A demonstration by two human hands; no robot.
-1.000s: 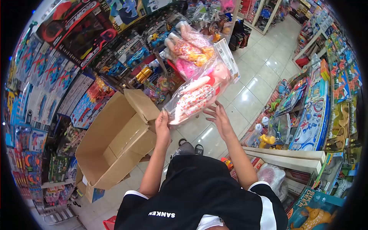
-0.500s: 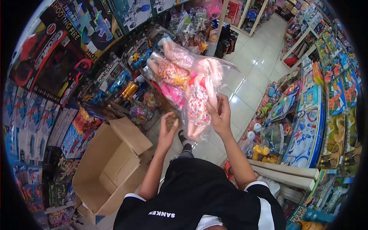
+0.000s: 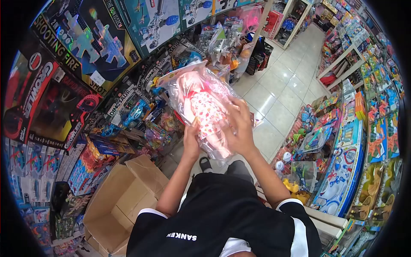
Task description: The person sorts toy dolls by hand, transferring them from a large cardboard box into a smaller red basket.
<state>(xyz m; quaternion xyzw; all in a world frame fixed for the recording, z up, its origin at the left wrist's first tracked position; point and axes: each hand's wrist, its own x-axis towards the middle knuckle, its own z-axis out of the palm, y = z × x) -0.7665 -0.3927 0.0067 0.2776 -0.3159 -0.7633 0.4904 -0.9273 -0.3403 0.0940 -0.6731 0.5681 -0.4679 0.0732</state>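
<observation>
A doll (image 3: 207, 111) in a white dress with red and coloured spots lies inside a clear plastic bag, held out before my chest. My left hand (image 3: 191, 142) is closed on the bag's lower left edge, thumb on top. Along the right side, my right hand (image 3: 240, 130) holds the bagged doll with fingers spread over the plastic, slightly blurred. Pink material (image 3: 222, 91) shows behind the doll, mostly covered by it. Glare on the plastic hides part of the doll's upper end.
An open cardboard box (image 3: 124, 205) stands on the floor at my left. Boxed toy guns (image 3: 92, 38) and packaged toys line the left shelves. Packaged toys (image 3: 338, 171) fill the right shelves. A tiled aisle (image 3: 274, 85) runs ahead between them.
My left hand, apart from the bag before, now grips its left edge. The spotted doll has shifted left and tilted, covering the other bagged dolls. My right hand moved with it.
</observation>
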